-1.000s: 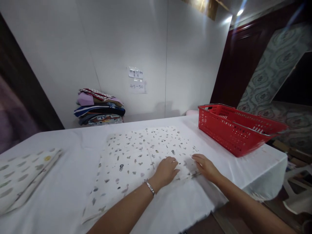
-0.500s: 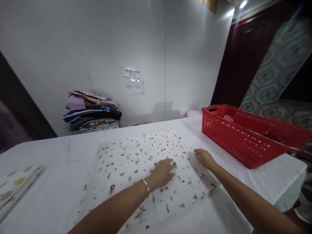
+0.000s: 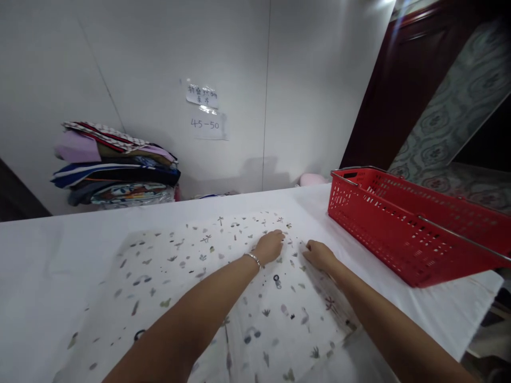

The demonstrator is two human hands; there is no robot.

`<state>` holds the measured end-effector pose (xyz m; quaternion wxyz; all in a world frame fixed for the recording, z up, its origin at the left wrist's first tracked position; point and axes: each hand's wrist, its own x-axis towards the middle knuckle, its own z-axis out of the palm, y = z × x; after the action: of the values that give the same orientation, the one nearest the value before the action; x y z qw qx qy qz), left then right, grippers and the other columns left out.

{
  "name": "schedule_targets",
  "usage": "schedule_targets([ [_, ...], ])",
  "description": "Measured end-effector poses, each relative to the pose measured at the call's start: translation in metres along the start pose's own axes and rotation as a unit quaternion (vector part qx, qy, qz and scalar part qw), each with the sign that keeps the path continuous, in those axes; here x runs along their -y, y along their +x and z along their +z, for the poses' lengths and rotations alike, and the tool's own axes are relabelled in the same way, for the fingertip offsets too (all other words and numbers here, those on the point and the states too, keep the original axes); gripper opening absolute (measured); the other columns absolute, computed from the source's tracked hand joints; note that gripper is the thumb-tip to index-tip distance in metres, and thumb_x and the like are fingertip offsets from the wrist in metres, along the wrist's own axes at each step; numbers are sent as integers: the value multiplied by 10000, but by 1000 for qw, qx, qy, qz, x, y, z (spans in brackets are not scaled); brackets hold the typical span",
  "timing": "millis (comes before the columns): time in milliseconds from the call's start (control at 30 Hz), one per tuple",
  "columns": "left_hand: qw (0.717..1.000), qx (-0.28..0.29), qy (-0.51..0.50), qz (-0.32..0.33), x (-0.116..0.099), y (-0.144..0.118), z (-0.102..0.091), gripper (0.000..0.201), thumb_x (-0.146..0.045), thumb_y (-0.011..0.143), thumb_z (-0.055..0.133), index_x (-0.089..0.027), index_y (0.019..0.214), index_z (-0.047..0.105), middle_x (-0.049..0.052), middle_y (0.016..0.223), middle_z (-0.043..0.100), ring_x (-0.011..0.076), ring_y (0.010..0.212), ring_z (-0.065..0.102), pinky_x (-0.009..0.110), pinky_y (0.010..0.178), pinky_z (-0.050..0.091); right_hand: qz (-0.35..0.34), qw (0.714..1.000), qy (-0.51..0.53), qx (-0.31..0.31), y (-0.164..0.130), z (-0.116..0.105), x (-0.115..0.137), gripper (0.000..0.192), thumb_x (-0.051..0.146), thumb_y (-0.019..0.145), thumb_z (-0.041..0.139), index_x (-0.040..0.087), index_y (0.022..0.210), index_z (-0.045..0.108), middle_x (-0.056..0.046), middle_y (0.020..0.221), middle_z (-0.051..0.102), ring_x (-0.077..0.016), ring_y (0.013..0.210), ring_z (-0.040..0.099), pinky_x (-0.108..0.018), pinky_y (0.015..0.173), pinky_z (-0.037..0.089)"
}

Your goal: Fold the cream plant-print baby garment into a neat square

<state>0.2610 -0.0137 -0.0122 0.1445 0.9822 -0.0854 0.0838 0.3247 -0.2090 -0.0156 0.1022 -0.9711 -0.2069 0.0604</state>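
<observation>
A white cloth with small printed motifs [image 3: 187,276] lies flat on the white-covered table [image 3: 59,250]. My left hand [image 3: 270,246], with a silver bracelet on its wrist, rests palm down near the cloth's far right corner. My right hand [image 3: 318,254] lies close beside it on the cloth's right edge, fingers curled down onto the fabric. Neither hand lifts the cloth; both press on it.
A red plastic basket [image 3: 403,223] with wire handles stands on the table at the right. A stack of folded fabrics [image 3: 115,167] sits at the back left against the white wall. Paper notes [image 3: 205,111] hang on the wall. The table edge drops at the right.
Both hands have slid away from me across the cloth toward its far right corner. The view has moved closer and left, and the folded spotted cloth at the left is out of view.
</observation>
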Motion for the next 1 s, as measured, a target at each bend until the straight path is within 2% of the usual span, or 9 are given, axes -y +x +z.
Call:
schedule_targets([
  [67,1000,-6,-2,11,-4,17,4,366,-104,821,421,-180,1160,536,60,1303,503,191,1154,495,318,942,412,-13,1000,-15,-7,-9,-1,5,101,215,758,507,194,794,599,-68,846,651,-186,730,589,-251,571,356],
  [167,999,2,18,50,-6,37,9,419,-61,781,441,-198,1170,520,58,1329,478,194,1160,490,309,911,426,-67,992,-92,-50,-28,0,14,147,151,791,449,174,860,577,-103,917,616,-207,818,573,-265,618,365],
  [333,994,25,53,91,6,48,17,353,-58,781,438,-221,1068,563,40,1281,517,195,1073,539,296,799,463,-141,977,-155,-37,-57,4,15,269,93,803,406,186,1016,541,-107,951,581,-204,777,553,-259,556,351],
  [500,989,31,91,117,15,47,18,280,-110,845,403,-216,1049,564,29,1355,456,198,1129,497,317,841,451,-191,975,-99,-60,-71,9,-3,422,109,813,405,248,1201,494,-85,1048,580,-185,849,561,-233,596,384],
  [633,987,65,97,114,10,51,12,227,-128,859,400,-214,992,563,43,1231,549,186,1059,539,290,806,453,-157,985,1,-76,-69,9,-13,531,161,833,385,205,1362,365,-95,1099,604,-200,917,586,-282,727,436],
  [733,985,82,99,111,5,58,7,196,-120,839,415,-209,934,561,48,1048,626,188,942,587,281,740,458,-71,994,72,-52,-64,4,-17,460,236,848,400,194,1303,449,-87,1039,645,-208,914,602,-294,755,436],
  [833,985,89,100,109,2,69,1,177,-112,817,437,-203,910,558,48,949,643,189,852,608,287,714,457,0,994,113,-10,-61,0,-23,311,308,849,418,197,1083,590,-55,854,668,-184,769,608,-261,658,412],
  [933,986,85,103,103,-3,81,-2,180,-100,794,468,-190,932,542,62,950,635,202,850,608,305,724,456,14,991,133,-21,-63,-1,-32,237,338,845,410,198,833,600,-19,716,631,-151,651,557,-235,570,355],
  [1000,986,83,106,103,-7,88,-1,207,-86,759,513,-180,942,535,72,976,624,216,882,601,317,742,455,20,989,140,-34,-64,1,-37,233,351,837,413,198,744,562,-2,662,602,-139,613,525,-228,540,325],
])
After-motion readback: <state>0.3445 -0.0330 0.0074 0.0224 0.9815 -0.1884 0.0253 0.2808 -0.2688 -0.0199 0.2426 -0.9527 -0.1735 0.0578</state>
